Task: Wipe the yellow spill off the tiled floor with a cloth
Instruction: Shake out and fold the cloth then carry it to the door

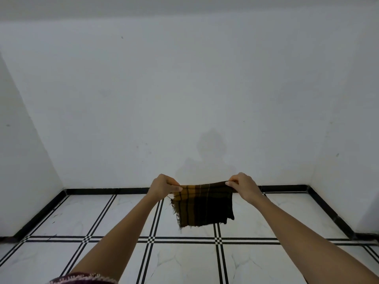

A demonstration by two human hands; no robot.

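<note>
Pinching cloth (203,203) corners w/ L hand (164,186), R hand (244,185), over white tiled floor (184,263), black skirting (102,191), white walls (184,89).

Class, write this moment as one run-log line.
left hand: pinches cloth corner | right hand: pinches other corner | cloth: spread, above tiled floor | yellow spill: not in view

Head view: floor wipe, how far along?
Done: unclear. No yellow spill shows on the tiled floor, but the checked cloth hides a patch. In hand: left hand and right hand pinch its top edge, holding it spread above the tiles. Left: cloth to floor, any wiping.
</note>
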